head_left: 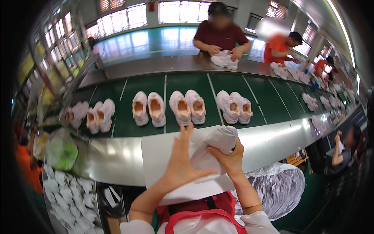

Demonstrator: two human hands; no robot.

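Paper bundle (221, 141): matt white, thin, creased, w/ soft folds. White sheet (157, 156) under it: smooth, flat matt, paper or thin plastic, can't tell which. Near bench top (117, 156): bare metal, prob. stainless, smooth w/ glossy highlights. Far bench (156, 65): same kind of metal, duller sheen. Conveyor belt (191, 82): smooth dk green, mostly matt, looks rubber/PVC. Sneakers (157, 109): pale synthetic-looking uppers, low sheen; exact mat'l unclear. Bag w/ green contents (62, 150): thin see-thru plastic, shiny, wrinkled. Crumpled wads (72, 199): rough matt white, paper-like. Apron (185, 205): red cloth, matt. Bkgd floor (148, 45): smooth, v. glossy, mirrors window lt.
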